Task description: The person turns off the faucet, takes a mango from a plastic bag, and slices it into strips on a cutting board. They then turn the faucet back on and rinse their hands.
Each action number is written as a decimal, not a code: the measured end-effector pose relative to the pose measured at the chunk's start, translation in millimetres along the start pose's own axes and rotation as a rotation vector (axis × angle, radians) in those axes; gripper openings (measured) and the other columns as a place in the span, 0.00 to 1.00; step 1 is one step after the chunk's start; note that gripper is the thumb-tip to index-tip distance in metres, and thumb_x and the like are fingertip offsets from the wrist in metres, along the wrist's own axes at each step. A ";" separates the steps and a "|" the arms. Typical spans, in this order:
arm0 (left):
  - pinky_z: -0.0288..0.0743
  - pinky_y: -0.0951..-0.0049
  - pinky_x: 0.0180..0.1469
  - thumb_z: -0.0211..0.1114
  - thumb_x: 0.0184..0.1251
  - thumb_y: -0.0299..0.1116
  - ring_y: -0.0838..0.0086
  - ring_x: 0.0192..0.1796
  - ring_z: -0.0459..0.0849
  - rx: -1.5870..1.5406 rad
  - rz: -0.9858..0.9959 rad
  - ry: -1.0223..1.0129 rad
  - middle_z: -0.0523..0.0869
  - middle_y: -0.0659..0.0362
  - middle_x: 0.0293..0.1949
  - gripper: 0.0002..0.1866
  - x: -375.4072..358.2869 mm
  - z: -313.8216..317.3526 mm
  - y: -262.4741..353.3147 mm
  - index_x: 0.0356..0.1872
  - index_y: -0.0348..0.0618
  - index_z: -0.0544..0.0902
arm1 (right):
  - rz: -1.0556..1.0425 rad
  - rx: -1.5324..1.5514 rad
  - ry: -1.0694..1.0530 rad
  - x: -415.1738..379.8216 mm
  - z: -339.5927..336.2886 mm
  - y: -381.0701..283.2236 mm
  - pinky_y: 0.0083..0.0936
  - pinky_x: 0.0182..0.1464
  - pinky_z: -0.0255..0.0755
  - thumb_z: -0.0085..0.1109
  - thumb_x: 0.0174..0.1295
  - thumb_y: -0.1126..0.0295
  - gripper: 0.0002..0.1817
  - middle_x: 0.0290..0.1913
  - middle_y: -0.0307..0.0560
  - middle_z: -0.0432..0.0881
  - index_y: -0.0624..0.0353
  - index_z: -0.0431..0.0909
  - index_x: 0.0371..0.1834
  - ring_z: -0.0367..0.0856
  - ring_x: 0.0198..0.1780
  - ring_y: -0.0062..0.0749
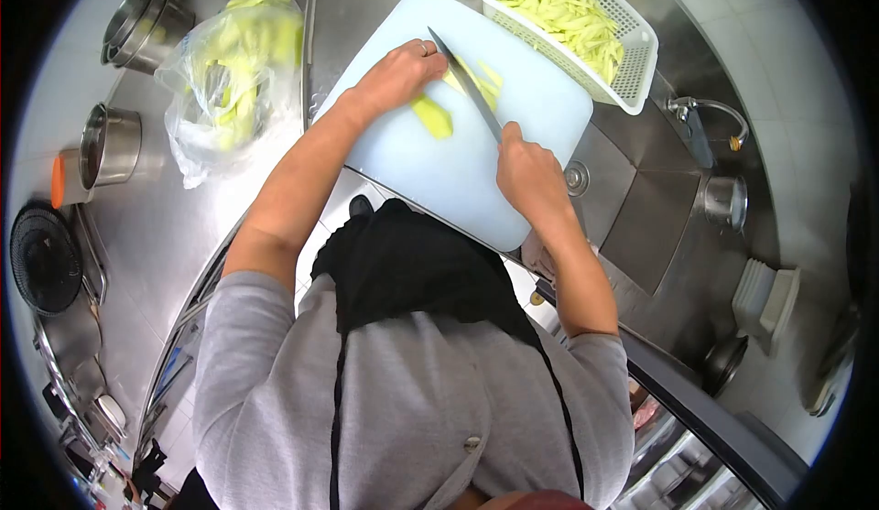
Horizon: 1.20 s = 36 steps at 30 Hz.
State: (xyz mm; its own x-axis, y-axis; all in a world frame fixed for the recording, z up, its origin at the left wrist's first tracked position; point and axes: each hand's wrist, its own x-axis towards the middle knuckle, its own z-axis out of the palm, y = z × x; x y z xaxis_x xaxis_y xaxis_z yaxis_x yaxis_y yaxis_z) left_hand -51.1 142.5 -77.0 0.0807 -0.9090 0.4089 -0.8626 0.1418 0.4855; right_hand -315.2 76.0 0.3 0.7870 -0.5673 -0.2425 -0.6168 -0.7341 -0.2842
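Observation:
My right hand [528, 174] grips the handle of a kitchen knife [469, 86] whose blade lies across pale yellow potato pieces [434, 116] on a white cutting board [458, 167]. My left hand [400, 75], with a ring on one finger, presses down on the potato pieces just left of the blade. Cut slices lie on both sides of the blade.
A white slotted basket [641, 48] full of cut potato sticks stands at the far right of the board. A clear plastic bag [233, 80] of potatoes lies to the left. Steel pots [137, 25] and a container [108, 146] stand on the steel counter. A sink with tap [700, 125] is right.

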 end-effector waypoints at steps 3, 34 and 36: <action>0.83 0.55 0.50 0.68 0.68 0.26 0.52 0.48 0.86 0.020 0.017 -0.002 0.86 0.51 0.41 0.04 -2.5 4.1 -5.6 0.41 0.39 0.85 | -0.017 0.004 0.013 -0.5 7.8 -0.1 0.63 0.43 0.79 0.53 0.76 0.71 0.08 0.29 0.75 0.84 0.67 0.69 0.44 0.86 0.36 0.75; 0.84 0.57 0.54 0.65 0.60 0.19 0.55 0.50 0.86 0.138 -0.039 0.015 0.87 0.53 0.42 0.08 -10.5 7.0 -0.1 0.39 0.39 0.86 | -0.026 0.008 -0.050 -4.2 3.6 -0.2 0.62 0.47 0.79 0.50 0.72 0.75 0.06 0.32 0.76 0.85 0.68 0.71 0.44 0.87 0.38 0.74; 0.83 0.56 0.54 0.66 0.58 0.18 0.55 0.50 0.86 0.128 -0.048 0.012 0.88 0.52 0.42 0.09 -9.8 5.5 -1.5 0.39 0.39 0.86 | -0.034 0.039 -0.042 -2.3 4.5 2.3 0.62 0.47 0.79 0.50 0.72 0.75 0.06 0.32 0.76 0.85 0.68 0.71 0.44 0.87 0.39 0.74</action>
State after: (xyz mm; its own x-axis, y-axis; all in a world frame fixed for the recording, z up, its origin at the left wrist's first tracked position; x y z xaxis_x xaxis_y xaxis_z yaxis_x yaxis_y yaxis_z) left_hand -53.3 149.1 -85.9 0.1284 -0.9085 0.3977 -0.9144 0.0468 0.4022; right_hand -318.5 77.3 -4.0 0.8067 -0.5254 -0.2705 -0.5903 -0.7373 -0.3285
